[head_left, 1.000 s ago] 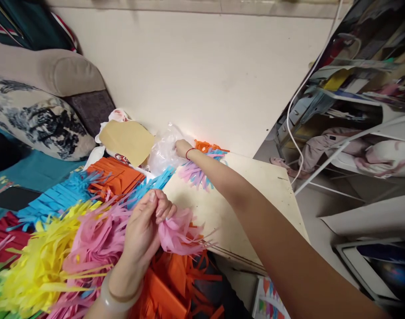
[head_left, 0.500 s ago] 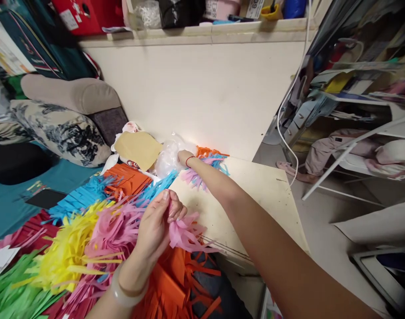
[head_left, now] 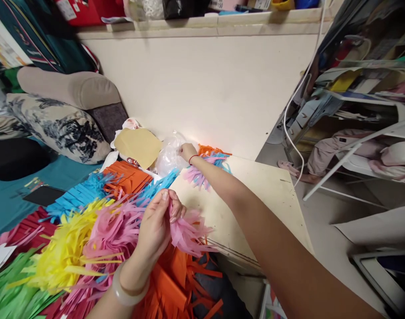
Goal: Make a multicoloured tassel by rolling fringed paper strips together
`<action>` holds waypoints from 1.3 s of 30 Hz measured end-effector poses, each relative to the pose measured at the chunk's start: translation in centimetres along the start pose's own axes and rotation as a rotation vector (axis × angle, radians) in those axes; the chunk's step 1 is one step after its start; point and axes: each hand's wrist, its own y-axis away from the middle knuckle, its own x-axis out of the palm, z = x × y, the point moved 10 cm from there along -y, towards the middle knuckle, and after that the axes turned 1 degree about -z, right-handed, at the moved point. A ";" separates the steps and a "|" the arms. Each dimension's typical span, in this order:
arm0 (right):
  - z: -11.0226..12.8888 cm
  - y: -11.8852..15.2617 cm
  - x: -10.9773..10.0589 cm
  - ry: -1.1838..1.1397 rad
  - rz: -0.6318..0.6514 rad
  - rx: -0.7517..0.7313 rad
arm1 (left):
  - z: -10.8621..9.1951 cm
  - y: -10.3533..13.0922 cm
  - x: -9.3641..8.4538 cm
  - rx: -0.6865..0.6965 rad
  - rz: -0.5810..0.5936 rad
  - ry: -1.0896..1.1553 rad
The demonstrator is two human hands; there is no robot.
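Observation:
My left hand (head_left: 157, 221) is closed, pinching the gathered top of a pink tissue-paper tassel (head_left: 189, 232); its fringe strips hang out to the right. Stretched forward, my right hand (head_left: 188, 152) is at the right side of a clear plastic bag (head_left: 169, 153). Its fingers are curled and partly hidden, so what they grip cannot be made out. Under my right wrist lie pink and blue fringed tassels (head_left: 200, 175), with an orange tassel (head_left: 212, 150) behind them. Beside my left hand spreads a pile of pink fringed paper (head_left: 112, 230).
Yellow (head_left: 63, 252), green (head_left: 16, 283), blue (head_left: 78, 195) and orange fringed paper (head_left: 126, 177) covers the left side. A tan sheet (head_left: 139, 146) lies by the bag. The pale board (head_left: 265, 190) ends at the right, above the floor. A white cable (head_left: 289, 115) hangs there.
My right hand has shifted slightly at the bag, its fingers still curled. The pink tassel in my left hand fans out a little farther right. The view has tilted slightly.

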 end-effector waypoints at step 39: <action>2.2 25.3 -11.3 -1.007 0.032 -0.158 | -1.0 5.4 9.2 0.850 0.267 -1.758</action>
